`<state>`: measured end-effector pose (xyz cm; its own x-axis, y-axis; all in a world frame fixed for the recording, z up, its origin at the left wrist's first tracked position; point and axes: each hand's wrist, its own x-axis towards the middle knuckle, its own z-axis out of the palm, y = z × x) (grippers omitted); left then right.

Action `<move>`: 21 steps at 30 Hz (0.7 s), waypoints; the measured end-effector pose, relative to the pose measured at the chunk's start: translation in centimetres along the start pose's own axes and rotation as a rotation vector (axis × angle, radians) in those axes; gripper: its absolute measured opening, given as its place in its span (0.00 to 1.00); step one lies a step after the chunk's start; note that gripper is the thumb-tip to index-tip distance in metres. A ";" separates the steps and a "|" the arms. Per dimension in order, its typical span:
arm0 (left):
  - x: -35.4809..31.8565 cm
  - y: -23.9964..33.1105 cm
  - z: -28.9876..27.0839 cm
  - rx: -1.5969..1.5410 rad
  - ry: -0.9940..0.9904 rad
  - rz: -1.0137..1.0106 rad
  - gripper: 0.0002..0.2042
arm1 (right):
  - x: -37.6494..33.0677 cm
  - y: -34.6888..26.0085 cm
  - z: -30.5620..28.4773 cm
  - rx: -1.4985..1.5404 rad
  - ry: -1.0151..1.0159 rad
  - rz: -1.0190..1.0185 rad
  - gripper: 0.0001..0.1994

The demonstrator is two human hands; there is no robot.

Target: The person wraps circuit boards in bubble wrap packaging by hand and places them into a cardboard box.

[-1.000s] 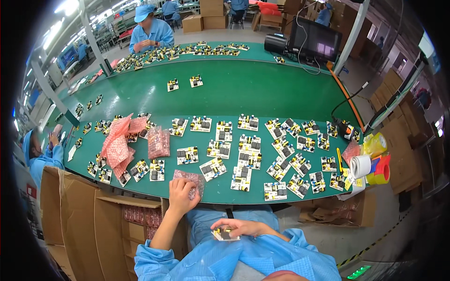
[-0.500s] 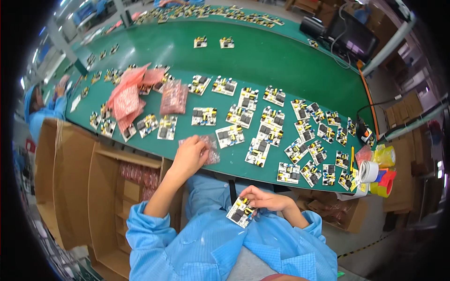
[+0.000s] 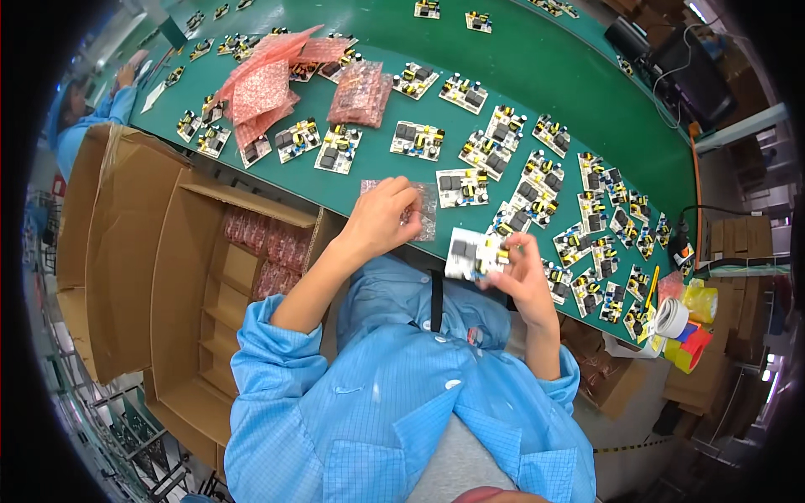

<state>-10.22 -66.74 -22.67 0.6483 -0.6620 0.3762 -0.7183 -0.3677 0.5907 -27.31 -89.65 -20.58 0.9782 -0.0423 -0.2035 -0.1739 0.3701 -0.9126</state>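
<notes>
In my right hand (image 3: 528,281) is a white circuit board (image 3: 470,251) with black, yellow and blue parts. Fingers and thumb grip its right edge, and it is held up just off the front edge of the green table. My left hand (image 3: 386,220) is closed on a clear pinkish bubble-wrap bag (image 3: 427,210) lying at the table's near edge; the hand hides much of the bag. Just beyond the bag lies another circuit board (image 3: 462,188), with one more board (image 3: 417,140) farther back.
Many boards cover the green table (image 3: 293,189), mostly to the right. A stack of bubble-wrap bags (image 3: 359,94) and loose pink bags (image 3: 258,92) lie left. An open carton (image 3: 180,277) holding wrapped pieces stands at my left. Tape rolls (image 3: 692,348) sit far right. A co-worker (image 3: 92,109) sits far left.
My right hand has lifted the circuit board from near my lap up toward the table edge and the bag. My left hand stays at the bag. The whole view has shifted.
</notes>
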 end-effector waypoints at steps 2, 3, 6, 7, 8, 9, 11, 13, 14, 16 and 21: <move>0.0 0.3 0.0 0.001 0.006 0.006 0.06 | 1.7 0.3 1.3 -0.034 0.055 -0.043 0.27; 0.0 0.4 -0.1 -0.001 0.013 0.012 0.07 | 2.5 0.5 1.7 -0.032 0.053 -0.062 0.27; -0.2 0.4 -0.4 -0.116 0.005 0.049 0.07 | 3.5 1.0 2.9 -0.042 0.065 -0.087 0.28; -0.2 0.4 -0.6 -0.112 0.004 0.049 0.07 | 3.7 1.2 3.0 -0.068 0.075 -0.099 0.27; -0.2 0.2 -0.8 -0.130 -0.021 0.049 0.07 | 3.8 1.4 3.1 -0.094 0.087 -0.111 0.27; -0.2 0.1 -1.0 -0.146 -0.044 0.047 0.07 | 3.9 1.5 3.0 -0.079 0.097 -0.124 0.27; -0.4 0.0 -0.9 -0.170 -0.040 0.054 0.07 | 3.7 1.5 2.8 -0.067 0.098 -0.125 0.27; -0.4 0.2 -0.8 -0.197 -0.037 0.062 0.07 | 3.4 1.7 2.4 -0.057 0.090 -0.102 0.27; -0.4 0.5 -0.9 -0.200 -0.038 0.074 0.07 | 3.3 1.8 2.5 -0.058 0.091 -0.101 0.27; -0.4 0.7 -0.5 -0.208 -0.036 0.087 0.07 | 3.1 1.8 2.4 -0.154 0.017 -0.047 0.25; -0.5 0.5 0.0 -0.199 -0.062 0.124 0.06 | 2.5 2.4 2.4 -0.127 0.013 0.019 0.24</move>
<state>-10.92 -66.62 -22.54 0.5369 -0.7355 0.4134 -0.7236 -0.1495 0.6738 -25.04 -86.70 -22.40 0.9733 -0.0485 -0.2245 -0.2057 0.2506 -0.9460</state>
